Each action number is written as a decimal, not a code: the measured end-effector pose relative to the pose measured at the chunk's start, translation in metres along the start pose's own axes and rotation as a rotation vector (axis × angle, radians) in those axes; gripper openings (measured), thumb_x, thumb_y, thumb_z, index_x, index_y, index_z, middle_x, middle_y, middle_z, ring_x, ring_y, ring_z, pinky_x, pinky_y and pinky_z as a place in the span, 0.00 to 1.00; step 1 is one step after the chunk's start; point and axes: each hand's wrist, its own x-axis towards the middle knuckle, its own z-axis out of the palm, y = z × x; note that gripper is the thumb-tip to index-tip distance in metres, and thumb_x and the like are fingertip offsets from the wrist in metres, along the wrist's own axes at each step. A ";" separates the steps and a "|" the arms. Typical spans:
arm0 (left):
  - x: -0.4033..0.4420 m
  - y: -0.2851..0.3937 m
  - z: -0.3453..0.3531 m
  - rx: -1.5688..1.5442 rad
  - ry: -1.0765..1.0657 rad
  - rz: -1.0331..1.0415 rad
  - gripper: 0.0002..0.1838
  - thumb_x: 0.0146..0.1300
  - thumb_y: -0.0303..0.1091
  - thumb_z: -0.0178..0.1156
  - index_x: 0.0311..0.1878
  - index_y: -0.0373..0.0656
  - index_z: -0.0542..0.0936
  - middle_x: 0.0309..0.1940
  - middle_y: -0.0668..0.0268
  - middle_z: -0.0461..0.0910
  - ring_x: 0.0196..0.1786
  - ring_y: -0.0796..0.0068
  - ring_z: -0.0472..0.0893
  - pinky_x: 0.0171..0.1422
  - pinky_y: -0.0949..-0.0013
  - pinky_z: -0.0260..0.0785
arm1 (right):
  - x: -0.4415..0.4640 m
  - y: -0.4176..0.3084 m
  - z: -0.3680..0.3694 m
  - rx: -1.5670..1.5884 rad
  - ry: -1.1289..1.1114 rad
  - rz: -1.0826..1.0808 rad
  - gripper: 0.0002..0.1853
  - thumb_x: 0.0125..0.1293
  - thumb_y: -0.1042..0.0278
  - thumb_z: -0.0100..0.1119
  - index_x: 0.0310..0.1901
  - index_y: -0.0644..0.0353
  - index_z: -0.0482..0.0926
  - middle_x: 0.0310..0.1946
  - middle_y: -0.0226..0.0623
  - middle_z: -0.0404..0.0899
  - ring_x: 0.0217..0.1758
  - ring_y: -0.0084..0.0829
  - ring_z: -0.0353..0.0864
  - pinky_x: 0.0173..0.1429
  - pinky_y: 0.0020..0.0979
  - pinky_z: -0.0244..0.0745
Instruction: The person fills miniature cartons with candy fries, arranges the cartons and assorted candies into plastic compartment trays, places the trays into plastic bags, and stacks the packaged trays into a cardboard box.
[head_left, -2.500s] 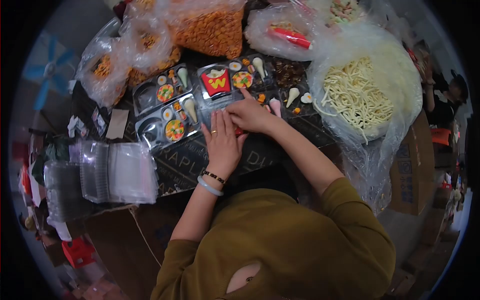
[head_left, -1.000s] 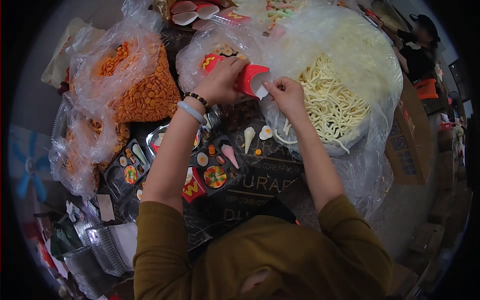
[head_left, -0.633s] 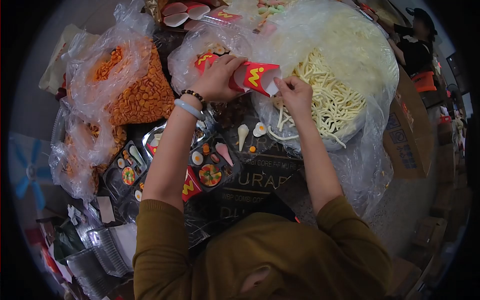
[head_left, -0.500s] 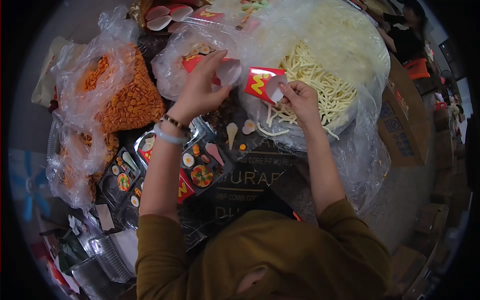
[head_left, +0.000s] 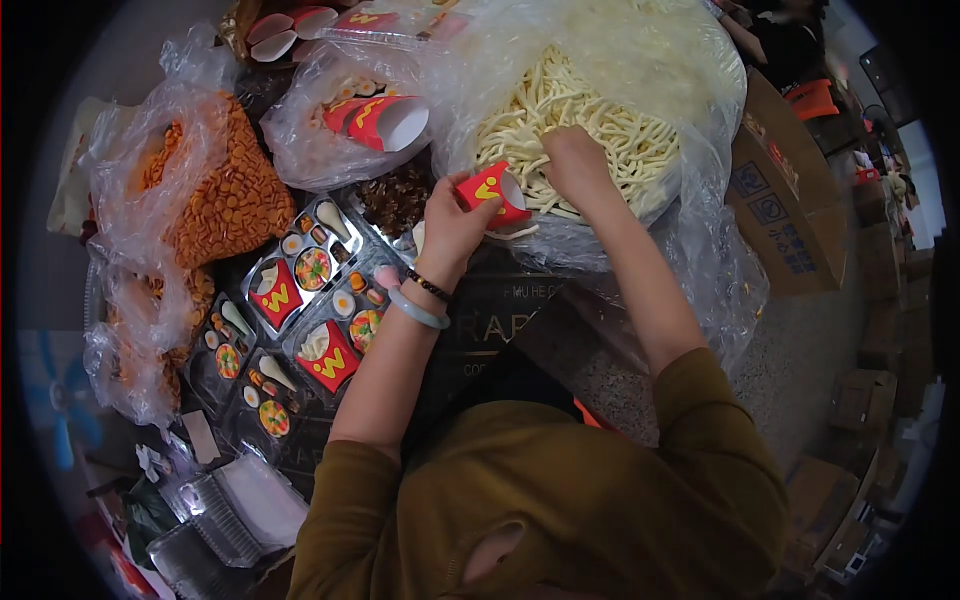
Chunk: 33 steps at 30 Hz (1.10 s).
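- The carton (head_left: 492, 192) is just right of the upper centre, tilted, its white mouth facing right towards the sticks (head_left: 610, 125).
- Left hand (head_left: 453, 228): thumb and fingers are closed on the carton's red side, clear of the mouth. Right hand (head_left: 578, 167): curled, reaching into the pile; its fingertips are hidden, so whether they grip any sticks I cannot tell.
- The carton is probably thin card, light and easily creased; best held lightly by its flat faces near the closed end.
- The sticks look light, bendy and tangled; a small bunch is best pinched mid-length, since loose ends may trail.
- Crumpled film of the bag (head_left: 708, 288) surrounds the pile and could snag fingers or carton. One stick lies just below the carton.
- At upper left of centre, more cartons (head_left: 380, 124) lie on another bag (head_left: 300, 160), near dark pieces (head_left: 396, 200).
- Left of centre, the trays (head_left: 213, 388) on the tabletop (head_left: 478, 335) hold small toy-like foods; the left forearm hides part of them.
- Orange pieces (head_left: 235, 190) fill plastic at upper left.
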 end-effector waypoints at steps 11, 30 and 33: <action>-0.012 0.011 0.030 -0.667 0.003 -0.333 0.21 0.61 0.23 0.60 0.57 0.36 0.66 0.49 0.56 0.77 0.45 0.62 0.81 0.46 0.57 0.79 | 0.015 0.024 -0.047 1.693 -0.024 0.711 0.07 0.54 0.78 0.67 0.34 0.71 0.81 0.28 0.36 0.81 0.28 0.26 0.81 0.33 0.27 0.77; 0.019 -0.027 0.049 -0.460 0.032 -0.064 0.18 0.65 0.27 0.57 0.57 0.43 0.66 0.50 0.60 0.75 0.49 0.66 0.78 0.45 0.59 0.79 | -0.016 -0.004 -0.020 0.613 -0.158 0.285 0.20 0.56 0.66 0.69 0.48 0.66 0.80 0.36 0.39 0.83 0.39 0.24 0.81 0.49 0.26 0.75; 0.016 -0.024 0.050 -0.478 0.024 -0.061 0.19 0.63 0.28 0.60 0.56 0.40 0.67 0.49 0.59 0.75 0.48 0.68 0.78 0.47 0.62 0.78 | -0.014 0.002 -0.013 0.866 -0.318 0.325 0.15 0.59 0.64 0.66 0.43 0.66 0.81 0.31 0.33 0.83 0.33 0.20 0.78 0.42 0.23 0.74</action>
